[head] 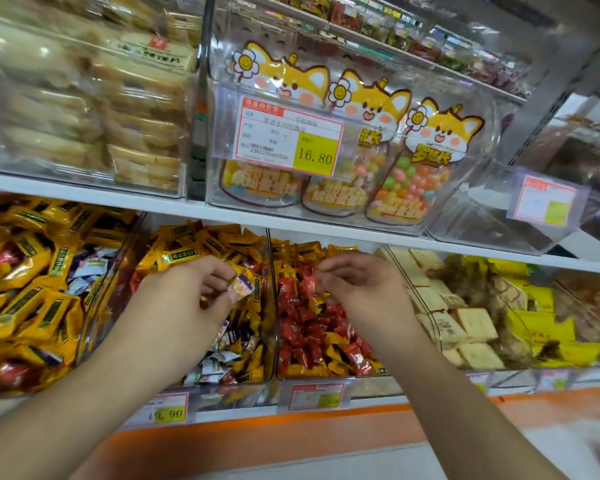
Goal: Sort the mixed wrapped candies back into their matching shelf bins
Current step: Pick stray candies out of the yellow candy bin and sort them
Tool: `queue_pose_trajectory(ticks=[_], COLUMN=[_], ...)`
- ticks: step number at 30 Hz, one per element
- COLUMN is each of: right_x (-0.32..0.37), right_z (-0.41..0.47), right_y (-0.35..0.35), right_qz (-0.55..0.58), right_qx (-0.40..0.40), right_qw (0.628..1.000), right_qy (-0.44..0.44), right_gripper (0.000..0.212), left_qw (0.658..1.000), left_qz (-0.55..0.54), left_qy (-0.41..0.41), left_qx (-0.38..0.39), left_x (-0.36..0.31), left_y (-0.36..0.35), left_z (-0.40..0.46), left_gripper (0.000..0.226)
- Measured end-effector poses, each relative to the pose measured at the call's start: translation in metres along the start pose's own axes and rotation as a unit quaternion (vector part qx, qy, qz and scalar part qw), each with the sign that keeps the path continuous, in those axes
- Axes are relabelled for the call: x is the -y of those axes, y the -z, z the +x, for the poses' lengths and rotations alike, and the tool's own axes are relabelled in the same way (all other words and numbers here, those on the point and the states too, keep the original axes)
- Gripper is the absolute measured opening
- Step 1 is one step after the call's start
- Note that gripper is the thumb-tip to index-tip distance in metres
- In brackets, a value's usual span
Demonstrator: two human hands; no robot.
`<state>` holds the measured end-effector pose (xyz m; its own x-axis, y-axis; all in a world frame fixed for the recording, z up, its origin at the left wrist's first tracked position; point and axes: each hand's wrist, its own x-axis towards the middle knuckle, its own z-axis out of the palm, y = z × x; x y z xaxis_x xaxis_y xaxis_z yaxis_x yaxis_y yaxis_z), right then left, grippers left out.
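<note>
My left hand (191, 289) hovers over the middle clear bin (269, 341) and pinches a small pale wrapped candy (241, 287) between thumb and fingers. That bin holds yellow candies (201, 249) mixed with white-and-blue ones (219, 362). My right hand (357, 289) reaches into the neighbouring bin of red candies (305, 327) and yellow ones, fingers curled down at a red wrapper; whether it grips one I cannot tell. The far-left bin (32, 271) is piled with larger yellow packets and a few white ones.
Right of the red bin sit bins of square crackers (471, 327) and yellow snack bags. The shelf above carries jars of coloured jelly beans (406, 181) behind a 16.80 price tag (288, 136) and stacked pastries. Price labels line the lower shelf's front edge (316, 394).
</note>
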<state>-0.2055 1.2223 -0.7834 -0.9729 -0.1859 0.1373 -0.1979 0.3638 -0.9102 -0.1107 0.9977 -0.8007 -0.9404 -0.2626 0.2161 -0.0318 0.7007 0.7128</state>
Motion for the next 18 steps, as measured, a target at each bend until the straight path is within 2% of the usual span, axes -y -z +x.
queue_pose_trajectory(ticks=[3, 6, 10, 12, 15, 18], right_x=[-0.03, -0.052, -0.063, -0.066, -0.072, -0.079], right_z=[0.019, 0.036, 0.059, 0.071, 0.083, 0.091], right_y=[0.026, 0.045, 0.044, 0.038, 0.029, 0.028], right_qz=[-0.101, -0.18, -0.237, -0.292, -0.396, -0.413], right_qx=[-0.064, -0.074, -0.012, 0.023, 0.087, 0.115], right_qw=[0.993, 0.981, 0.971, 0.956, 0.914, 0.903], right_qy=[0.016, 0.019, 0.028, 0.031, 0.026, -0.007], right_gripper=[0.016, 0.021, 0.024, 0.025, 0.039, 0.049], left_qw=[0.996, 0.985, 0.976, 0.978, 0.978, 0.981], left_qz=[0.066, 0.075, 0.08, 0.083, 0.093, 0.075], left_qy=[-0.048, -0.11, -0.121, -0.122, -0.124, -0.102], left_qx=[0.047, 0.105, 0.161, 0.147, 0.137, 0.145], left_x=[0.0, -0.004, -0.006, -0.007, -0.007, -0.013], left_y=[-0.006, -0.02, -0.038, -0.041, -0.043, -0.041], left_z=[0.0, 0.001, 0.002, 0.001, 0.004, 0.004], left_gripper=[0.047, 0.057, 0.064, 0.064, 0.062, 0.062])
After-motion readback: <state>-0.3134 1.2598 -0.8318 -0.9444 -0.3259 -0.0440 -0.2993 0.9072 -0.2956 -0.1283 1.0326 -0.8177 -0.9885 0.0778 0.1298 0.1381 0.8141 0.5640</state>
